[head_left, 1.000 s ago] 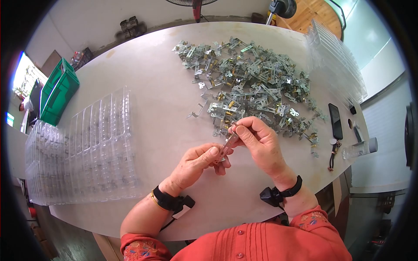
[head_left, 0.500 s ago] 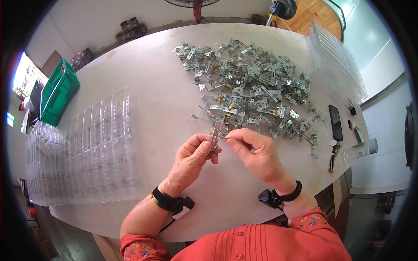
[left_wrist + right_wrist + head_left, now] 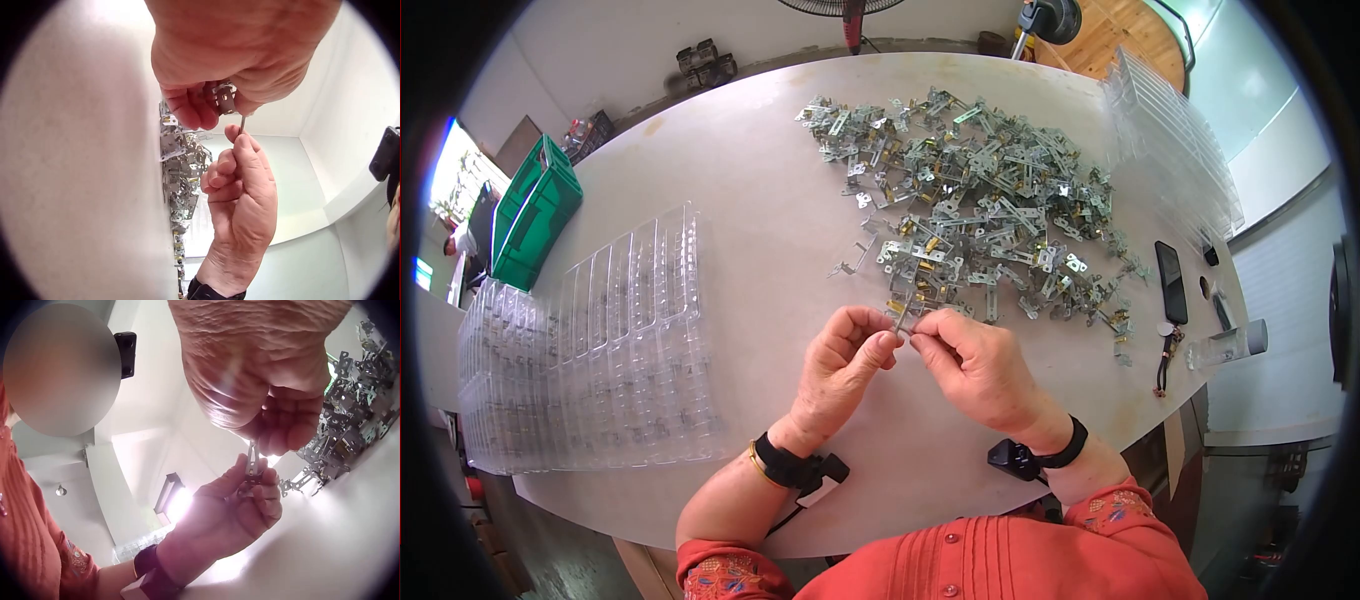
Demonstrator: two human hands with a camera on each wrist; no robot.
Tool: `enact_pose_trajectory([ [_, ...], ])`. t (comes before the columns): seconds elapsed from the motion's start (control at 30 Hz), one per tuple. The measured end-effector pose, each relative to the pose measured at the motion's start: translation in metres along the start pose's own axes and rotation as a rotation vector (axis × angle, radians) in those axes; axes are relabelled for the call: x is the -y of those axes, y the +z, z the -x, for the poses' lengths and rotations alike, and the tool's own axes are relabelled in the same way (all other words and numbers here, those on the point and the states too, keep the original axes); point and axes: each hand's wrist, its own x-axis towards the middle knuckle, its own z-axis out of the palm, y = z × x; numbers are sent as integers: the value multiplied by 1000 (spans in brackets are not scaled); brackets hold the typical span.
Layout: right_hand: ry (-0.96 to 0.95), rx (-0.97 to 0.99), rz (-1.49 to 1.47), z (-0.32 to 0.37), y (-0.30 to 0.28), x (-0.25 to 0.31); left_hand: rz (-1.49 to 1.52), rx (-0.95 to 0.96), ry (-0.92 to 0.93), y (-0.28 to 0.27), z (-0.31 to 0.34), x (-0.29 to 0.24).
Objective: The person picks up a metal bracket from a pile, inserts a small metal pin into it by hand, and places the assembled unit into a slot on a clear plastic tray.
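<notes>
In front of the chest my left hand (image 3: pixel 832 372) grips a small slotted metal bracket (image 3: pixel 904 316) between thumb and fingers. My right hand (image 3: pixel 982 372) meets it from the other side, thumb and forefinger pinching its thin end. A narrow edge of metal (image 3: pixel 242 125) shows at the right fingertips in the left wrist view. Seen from the right wrist, the bracket's slotted strip (image 3: pixel 253 459) stands up out of the left fingers. Fingers hide the rest of it. Just beyond the hands spreads a heap of similar metal brackets (image 3: pixel 990 190), some with brass-coloured parts.
Stacked clear plastic trays (image 3: pixel 630 340) lie at the left, with more trays (image 3: pixel 1175 140) at the far right. A green crate (image 3: pixel 535 215) stands at the left edge. A phone (image 3: pixel 1170 282) and a clear bottle (image 3: pixel 1228 343) lie on the right side of the table (image 3: pixel 770 200).
The bracket was lowered toward the left and turned from flat to nearly edge-on. My right hand came down with it, moved off it slightly, then closed in again at its end.
</notes>
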Motion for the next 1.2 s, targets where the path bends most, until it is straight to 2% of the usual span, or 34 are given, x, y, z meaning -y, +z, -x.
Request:
enact_pose_trajectory([
  [0.13,-12,75,-47,1,1,-3,-44,-6,32,3,2,1],
  [0.2,149,55,-112,1,0,-4,-46,-2,4,4,2,-1],
  [0.23,149,55,-112,1,0,-4,-46,-2,4,4,2,-1],
  [0.33,130,49,-84,0,-2,-3,-56,5,7,4,2,0],
  [0.4,-6,126,-82,-1,-2,-6,-118,15,74,3,3,2],
  [0.43,-5,125,-81,-1,-3,-5,-118,17,73,4,3,2],
  [0.63,209,144,-79,-3,-12,-4,-49,-31,43,1,3,1],
  [0.7,211,8,-371,-5,-6,-18,-78,36,17,-1,3,-1],
  [0.73,211,7,-371,-5,-5,-21,-78,37,17,-2,2,-3],
  [0.8,231,-97,-576,-8,-3,-22,36,175,-87,-2,2,-6],
  [0.9,208,-88,-743,-11,-6,-27,149,284,-192,-2,1,-5],
  [1.03,256,-59,-834,-10,-5,-25,92,334,-272,0,2,-15],
  [1.2,221,-84,-693,-9,-3,-26,85,315,-238,2,2,-11],
])
